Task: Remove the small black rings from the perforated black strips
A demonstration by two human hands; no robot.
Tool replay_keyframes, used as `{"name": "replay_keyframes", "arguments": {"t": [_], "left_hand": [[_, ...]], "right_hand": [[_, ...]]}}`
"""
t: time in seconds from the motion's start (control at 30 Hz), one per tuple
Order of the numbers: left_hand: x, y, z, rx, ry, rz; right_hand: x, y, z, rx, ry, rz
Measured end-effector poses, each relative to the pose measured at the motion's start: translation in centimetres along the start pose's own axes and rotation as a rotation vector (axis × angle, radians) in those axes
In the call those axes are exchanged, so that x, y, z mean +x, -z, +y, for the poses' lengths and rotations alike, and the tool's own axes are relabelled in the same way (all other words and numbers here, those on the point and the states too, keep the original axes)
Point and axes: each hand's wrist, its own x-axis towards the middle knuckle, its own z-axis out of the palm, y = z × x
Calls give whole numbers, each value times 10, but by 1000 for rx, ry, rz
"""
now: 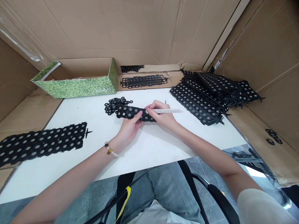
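Near the middle of the white table, my left hand (130,128) grips a black strip (128,112) with rows of round grey-centred discs, its thumb on top. My right hand (162,114) pinches a white pen-like tool (169,110), whose tip end is at the strip's right part; its fingers hide the exact contact. A loose cluster of black rings (112,105) lies against the strip's left end. On the left side of the table rests a longer black dotted sheet (44,143).
Several black dotted sheets (196,99) are piled at the back right. A green patterned box (79,88) stands at the back left. Behind the work lies a black ring mesh (144,81) on cardboard. Several black rings (273,135) lie at far right.
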Motion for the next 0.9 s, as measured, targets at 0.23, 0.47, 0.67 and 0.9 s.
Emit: {"name": "replay_keyframes", "arguments": {"t": [0.23, 0.47, 0.67, 0.9], "left_hand": [[-1, -2, 3, -6, -22, 9], [0, 0, -1, 9, -157, 21], [3, 0, -2, 44, -253, 31], [5, 0, -2, 41, -202, 17]], "right_hand": [[0, 0, 1, 1, -34, 15], [-3, -7, 2, -79, 12, 35], [-5, -10, -1, -151, 15, 45], [-4, -10, 0, -154, 23, 48]]}}
